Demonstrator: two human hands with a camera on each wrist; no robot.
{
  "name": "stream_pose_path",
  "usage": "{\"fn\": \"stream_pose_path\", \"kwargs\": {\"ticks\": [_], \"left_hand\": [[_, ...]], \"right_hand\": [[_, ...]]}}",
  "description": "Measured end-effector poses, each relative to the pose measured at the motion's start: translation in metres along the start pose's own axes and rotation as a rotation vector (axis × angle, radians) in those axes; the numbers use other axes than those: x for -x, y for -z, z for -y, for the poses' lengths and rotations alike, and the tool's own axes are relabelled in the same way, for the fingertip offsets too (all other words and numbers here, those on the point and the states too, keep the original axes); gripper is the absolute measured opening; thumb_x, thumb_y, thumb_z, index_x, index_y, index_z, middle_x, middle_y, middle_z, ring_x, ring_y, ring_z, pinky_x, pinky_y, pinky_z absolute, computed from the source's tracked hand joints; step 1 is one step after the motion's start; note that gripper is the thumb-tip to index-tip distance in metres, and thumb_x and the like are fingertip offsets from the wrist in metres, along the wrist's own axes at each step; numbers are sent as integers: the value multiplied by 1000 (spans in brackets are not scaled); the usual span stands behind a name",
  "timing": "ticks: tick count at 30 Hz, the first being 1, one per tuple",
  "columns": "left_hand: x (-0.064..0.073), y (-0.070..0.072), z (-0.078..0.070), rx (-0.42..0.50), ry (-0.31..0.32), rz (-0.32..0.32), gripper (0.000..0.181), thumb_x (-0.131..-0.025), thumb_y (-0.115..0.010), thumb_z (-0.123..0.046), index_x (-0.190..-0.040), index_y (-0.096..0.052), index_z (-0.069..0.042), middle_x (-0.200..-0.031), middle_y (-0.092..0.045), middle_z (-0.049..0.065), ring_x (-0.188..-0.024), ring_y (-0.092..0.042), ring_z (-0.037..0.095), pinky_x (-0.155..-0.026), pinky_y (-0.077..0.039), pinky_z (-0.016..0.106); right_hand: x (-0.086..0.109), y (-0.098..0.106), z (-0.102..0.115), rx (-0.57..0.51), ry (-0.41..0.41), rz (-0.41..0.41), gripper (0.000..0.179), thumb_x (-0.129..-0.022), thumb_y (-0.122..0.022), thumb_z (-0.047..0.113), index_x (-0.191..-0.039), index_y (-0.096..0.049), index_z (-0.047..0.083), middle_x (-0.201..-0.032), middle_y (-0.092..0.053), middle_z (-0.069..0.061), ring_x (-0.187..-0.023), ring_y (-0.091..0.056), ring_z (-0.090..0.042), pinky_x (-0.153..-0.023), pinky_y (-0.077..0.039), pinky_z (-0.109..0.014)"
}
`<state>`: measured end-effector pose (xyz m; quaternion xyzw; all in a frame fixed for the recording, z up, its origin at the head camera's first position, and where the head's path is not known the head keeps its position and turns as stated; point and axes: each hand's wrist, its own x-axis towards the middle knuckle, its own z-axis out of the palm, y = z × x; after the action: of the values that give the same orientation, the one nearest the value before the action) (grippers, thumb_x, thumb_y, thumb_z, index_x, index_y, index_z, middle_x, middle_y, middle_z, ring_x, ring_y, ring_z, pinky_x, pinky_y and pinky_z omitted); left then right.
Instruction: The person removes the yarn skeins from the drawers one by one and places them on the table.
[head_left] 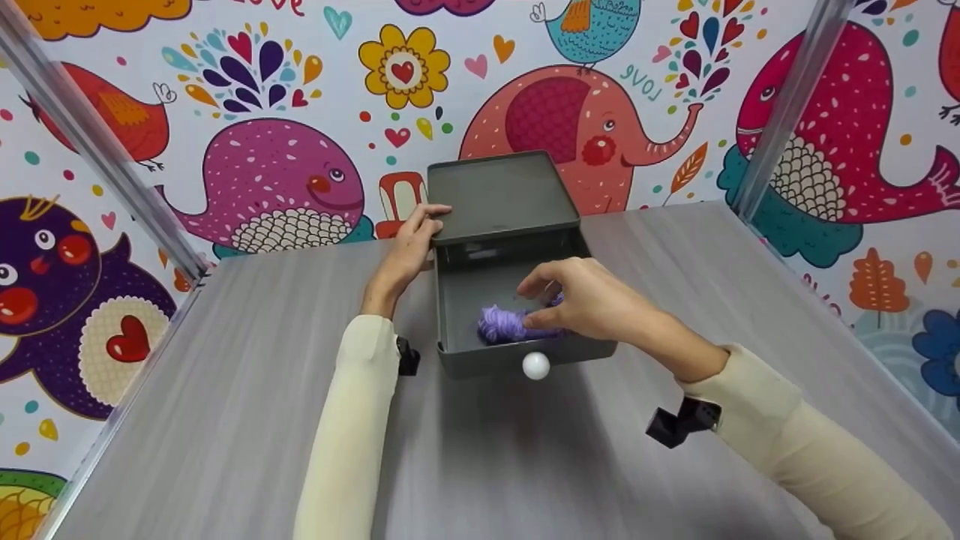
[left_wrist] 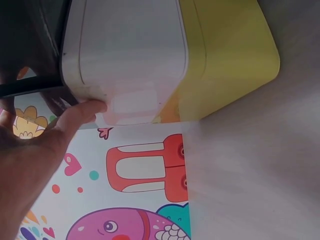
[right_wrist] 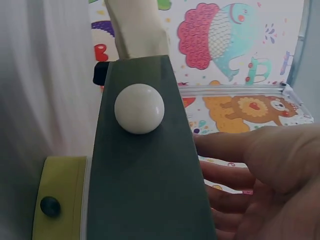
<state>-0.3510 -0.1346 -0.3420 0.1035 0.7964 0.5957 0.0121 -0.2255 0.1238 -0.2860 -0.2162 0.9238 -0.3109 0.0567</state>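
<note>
A small drawer cabinet with a dark grey-green top stands at the back of the table. Its top drawer is pulled out towards me, with a white knob on the front. Inside, near that front, lies a bundle of purple yarn. My left hand rests at the cabinet's upper left edge, fingertips on the top; in the left wrist view a digit touches the pale side wall. My right hand is over the yarn, thumb and fingers apart. It hides part of the yarn; contact cannot be told.
Beneath the top drawer the cabinet has a white level and a yellow level; a dark knob sits on the yellow front. The grey wood-grain table meets cartoon-printed walls behind and beside it, with metal posts at the corners.
</note>
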Motion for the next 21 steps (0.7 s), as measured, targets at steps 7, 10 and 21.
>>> {"fn": "stream_pose_path", "kwargs": {"ticks": [7, 10, 21], "left_hand": [[1, 1, -1, 5, 14, 10, 39, -105, -36, -28, -141, -49, -22, -149, -39, 12, -128, -47, 32, -105, -44, 62], [1, 1, 0, 4, 15, 14, 39, -105, -36, -28, -141, -49, -22, -150, -38, 12, -129, -46, 32, -105, -44, 62], [0, 0, -1, 4, 8, 5, 39, -105, -36, -25, -141, -50, -21, -148, -40, 13, -127, -47, 32, -105, -43, 64]], "right_hand": [[-8, -1, 5, 48, -17, 78, 45, -83, -81, 18, -124, -69, 5, -123, -70, -13, -108, -69, -28, -92, -57, -41], [-10, -2, 6, 61, -4, 90, 46, -82, -82, 17, -124, -69, 3, -123, -71, -14, -108, -70, -28, -93, -57, -41], [-16, -9, 3, 106, 13, 120, 36, -84, -79, 8, -119, -71, 3, -113, -73, -15, -102, -70, -26, -90, -58, -40]]}}
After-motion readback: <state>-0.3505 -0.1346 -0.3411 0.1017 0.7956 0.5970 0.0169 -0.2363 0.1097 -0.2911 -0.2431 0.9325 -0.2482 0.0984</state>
